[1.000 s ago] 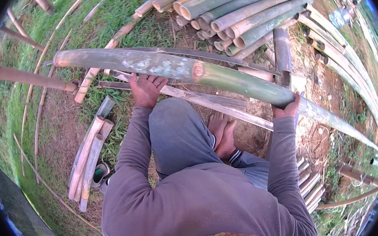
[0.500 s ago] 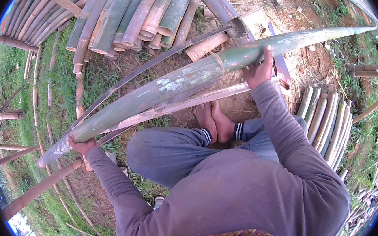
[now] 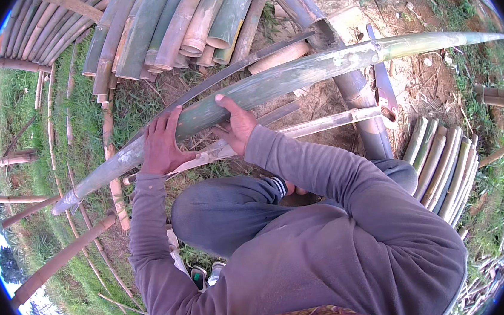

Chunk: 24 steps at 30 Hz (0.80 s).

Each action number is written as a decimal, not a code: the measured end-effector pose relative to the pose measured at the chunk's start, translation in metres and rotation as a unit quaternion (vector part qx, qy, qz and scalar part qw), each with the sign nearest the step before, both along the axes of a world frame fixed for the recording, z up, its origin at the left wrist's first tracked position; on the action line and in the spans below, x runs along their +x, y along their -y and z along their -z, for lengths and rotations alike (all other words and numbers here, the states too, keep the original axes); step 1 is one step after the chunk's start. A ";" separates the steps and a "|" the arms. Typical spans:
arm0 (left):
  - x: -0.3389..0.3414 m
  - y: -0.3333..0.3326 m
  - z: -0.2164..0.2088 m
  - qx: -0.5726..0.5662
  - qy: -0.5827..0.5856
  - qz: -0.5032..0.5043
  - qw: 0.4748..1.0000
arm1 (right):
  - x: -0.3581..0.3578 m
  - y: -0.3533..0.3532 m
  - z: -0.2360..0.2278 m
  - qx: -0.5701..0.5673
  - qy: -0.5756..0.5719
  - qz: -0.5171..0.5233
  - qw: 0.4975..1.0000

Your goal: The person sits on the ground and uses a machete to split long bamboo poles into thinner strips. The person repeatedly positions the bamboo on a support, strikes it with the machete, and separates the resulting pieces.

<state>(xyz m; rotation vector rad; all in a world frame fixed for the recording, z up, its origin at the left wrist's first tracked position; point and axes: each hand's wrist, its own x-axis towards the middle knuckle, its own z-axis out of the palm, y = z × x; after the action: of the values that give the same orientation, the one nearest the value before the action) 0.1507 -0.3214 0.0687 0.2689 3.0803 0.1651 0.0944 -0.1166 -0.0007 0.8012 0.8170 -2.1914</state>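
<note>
A long green bamboo pole (image 3: 299, 75), the largest thing here, slants across in front of the person, its left end lower in view and its right end reaching toward the far edge. It passes above a thick bamboo post (image 3: 362, 103); whether the two touch I cannot tell. Beyond it lies a big pile of bamboo (image 3: 183, 19), cut ends facing the person. The person's bent legs (image 3: 227, 213) are on the near side, and a split strip (image 3: 327, 123) lies between them and the pole. A stack of short pieces (image 3: 442, 168) sits to the right, just beside the knee. Near the post is a long blade (image 3: 383, 80) with a handle, partly hidden by the pole. The left hand (image 3: 162, 146) is spread wide, fingers laid against the pole's near side, thumb stretched well apart, not closed round it. Just beside it, the right hand (image 3: 238, 122) has hold of the pole, thumb on its face and fingers at its underside, the grip only partly wrapped round. Smallest are the shoes (image 3: 199, 276) on the grass, near the left forearm.
</note>
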 end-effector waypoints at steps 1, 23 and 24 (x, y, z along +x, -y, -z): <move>-0.002 0.019 0.013 -0.008 0.018 -0.030 0.999 | 0.002 0.001 -0.001 -0.015 -0.013 -0.116 0.993; 0.117 0.112 0.090 -0.117 -0.053 -0.201 0.971 | -0.174 -0.103 -0.016 0.515 -0.710 -0.382 0.290; 0.113 0.111 0.089 -0.120 -0.055 -0.195 0.972 | -0.174 -0.119 -0.029 0.519 -0.717 -0.350 0.306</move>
<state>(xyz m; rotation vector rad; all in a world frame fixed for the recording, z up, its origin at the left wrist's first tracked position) 0.2635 -0.4326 -0.0201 -0.3512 3.1796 -0.2192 -0.0791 0.0028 0.0288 -1.3907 2.7239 -0.6185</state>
